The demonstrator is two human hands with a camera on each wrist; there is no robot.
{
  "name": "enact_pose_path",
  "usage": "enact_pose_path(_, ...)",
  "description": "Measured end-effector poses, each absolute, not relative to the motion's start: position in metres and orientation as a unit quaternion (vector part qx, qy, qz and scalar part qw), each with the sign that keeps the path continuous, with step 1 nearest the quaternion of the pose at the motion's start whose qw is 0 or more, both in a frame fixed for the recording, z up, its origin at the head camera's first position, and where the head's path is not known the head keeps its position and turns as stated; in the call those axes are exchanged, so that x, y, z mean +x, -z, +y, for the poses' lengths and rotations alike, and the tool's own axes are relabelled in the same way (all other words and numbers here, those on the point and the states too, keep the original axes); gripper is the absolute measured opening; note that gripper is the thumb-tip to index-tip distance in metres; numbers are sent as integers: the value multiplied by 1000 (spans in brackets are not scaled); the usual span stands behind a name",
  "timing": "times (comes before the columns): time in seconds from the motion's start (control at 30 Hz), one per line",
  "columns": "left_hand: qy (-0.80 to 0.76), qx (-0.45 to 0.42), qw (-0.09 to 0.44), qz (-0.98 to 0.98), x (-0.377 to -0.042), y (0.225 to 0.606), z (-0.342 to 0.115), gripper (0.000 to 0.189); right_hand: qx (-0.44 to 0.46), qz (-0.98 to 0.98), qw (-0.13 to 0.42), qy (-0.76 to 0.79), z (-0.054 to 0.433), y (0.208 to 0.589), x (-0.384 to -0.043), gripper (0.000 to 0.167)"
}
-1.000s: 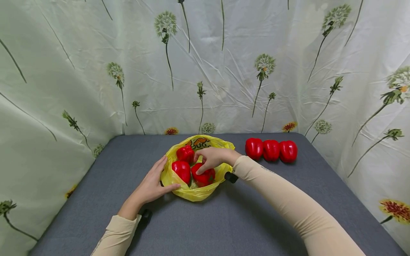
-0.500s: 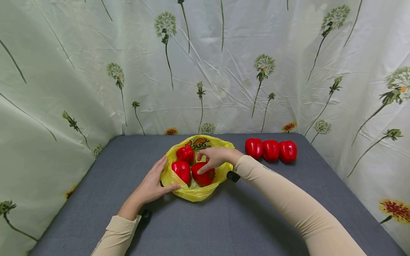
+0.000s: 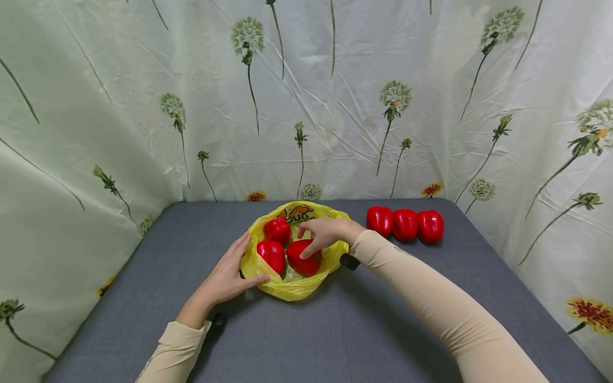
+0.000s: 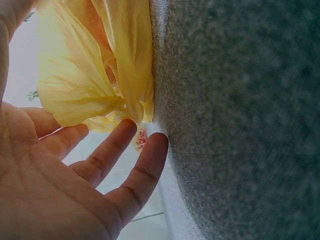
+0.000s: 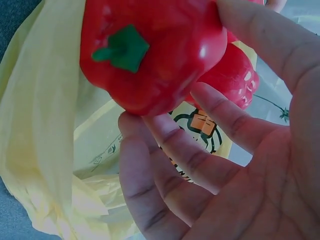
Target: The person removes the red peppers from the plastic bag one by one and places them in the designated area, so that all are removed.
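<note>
A yellow plastic bag point(image 3: 292, 290) stands spread open on the table with three red bell peppers inside. My right hand point(image 3: 328, 234) reaches into it and holds the right-hand bell pepper point(image 3: 305, 259) between thumb and fingers. In the right wrist view this bell pepper point(image 5: 165, 35) shows its green stem, with fingertips against its underside. The other two, a front left bell pepper point(image 3: 271, 255) and a back left bell pepper point(image 3: 277, 230), lie beside it. My left hand point(image 3: 230, 276), fingers extended, rests against the bag's left side; the left wrist view shows its fingertips at the yellow plastic point(image 4: 80, 65).
Outside the bag, three more red bell peppers point(image 3: 405, 225) stand in a row at the table's back right. A grey cloth covers the table point(image 3: 297, 346). Behind it and at the sides hangs a pale curtain point(image 3: 335, 106) with a dandelion print.
The bell pepper under my right hand has tilted and shifted slightly up, its stem now turned out of the head view. My right hand has moved a little to the right. The left hand stays put.
</note>
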State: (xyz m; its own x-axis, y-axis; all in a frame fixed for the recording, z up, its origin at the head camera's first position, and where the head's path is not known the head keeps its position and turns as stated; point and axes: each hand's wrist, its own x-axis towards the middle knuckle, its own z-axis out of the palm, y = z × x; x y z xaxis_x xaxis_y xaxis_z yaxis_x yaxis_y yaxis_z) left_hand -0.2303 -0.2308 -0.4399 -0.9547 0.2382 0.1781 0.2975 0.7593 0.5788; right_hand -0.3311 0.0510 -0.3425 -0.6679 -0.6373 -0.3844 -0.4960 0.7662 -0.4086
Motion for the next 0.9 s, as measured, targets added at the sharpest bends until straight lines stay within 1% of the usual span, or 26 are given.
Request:
enact_pose_path(0.37, 313, -142, 46, -938, -230, 440, -231, 115, -306, 907, 256, 135, 53, 340, -335, 58)
enact_pose_path(0.63, 314, -143, 47, -937, -230, 439, -231, 115, -300, 911, 250, 130, 52, 340, -338, 53)
enact_pose_path(0.9, 311, -142, 48, -938, -231, 440, -231, 115, -298, 911, 254, 131, 52, 342, -344, 53)
